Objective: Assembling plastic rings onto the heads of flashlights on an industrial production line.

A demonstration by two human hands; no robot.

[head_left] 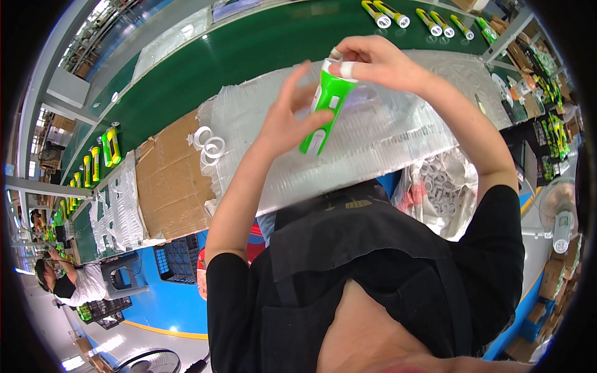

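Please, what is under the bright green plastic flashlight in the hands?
Below the flashlight lies wrinkled translucent plastic sheeting on the dark green bench. The area covered by the flashlight and the left hand cannot be seen.

No lettering legible, it seems.

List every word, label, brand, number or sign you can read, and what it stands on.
No text can be read with certainty.
Black fabric apron: tan printed emblem; any lettering beside it is too small.
Bright green plastic flashlight with white head, at the left hand and right hand: no legible marking.
Slim yellow-and-green flashlights along the far edge: too small.
Brown cardboard boxes at right: too blurred.
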